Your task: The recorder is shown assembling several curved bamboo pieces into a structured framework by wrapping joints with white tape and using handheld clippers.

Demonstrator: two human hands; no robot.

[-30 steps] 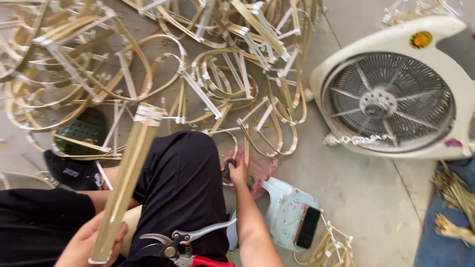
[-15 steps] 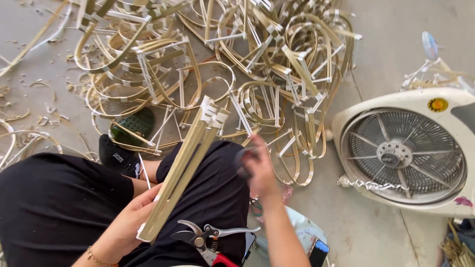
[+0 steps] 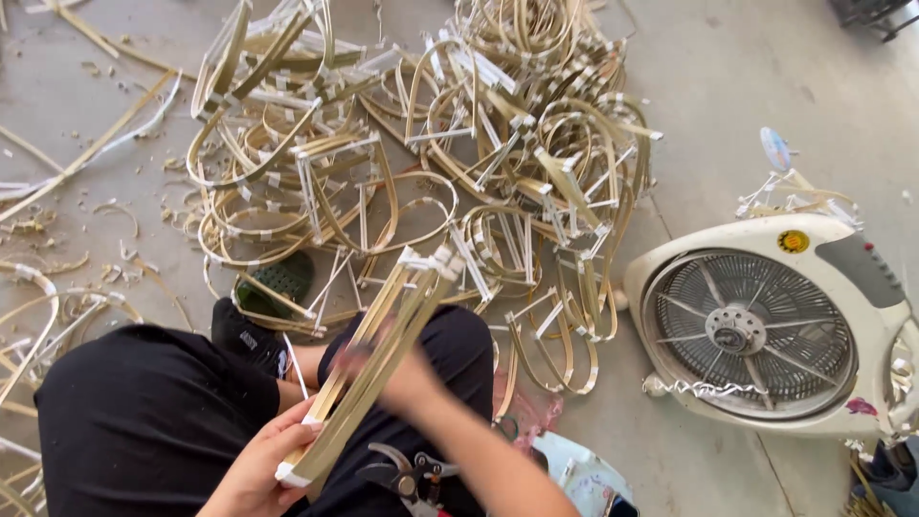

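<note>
My left hand (image 3: 263,469) grips the lower, taped end of a bundle of pale bamboo strips (image 3: 378,354) that slants up to the right over my lap. My right hand (image 3: 407,378) is blurred and lies against the middle of that bundle; whether its fingers close around it I cannot tell. I sit on the floor in black trousers (image 3: 144,412). A pair of pliers (image 3: 407,474) rests on my thigh just below the bundle.
A large heap of bent bamboo loops bound with white tape (image 3: 421,163) covers the concrete floor ahead. A white box fan (image 3: 766,330) lies face up at the right. A dark green sandal (image 3: 278,282) sits near my knee. Shavings litter the left floor.
The view has swung left, so the fan sits further right. My right hand came up from the floor by my knee onto the bundle. The bundle tilted more to the right.
</note>
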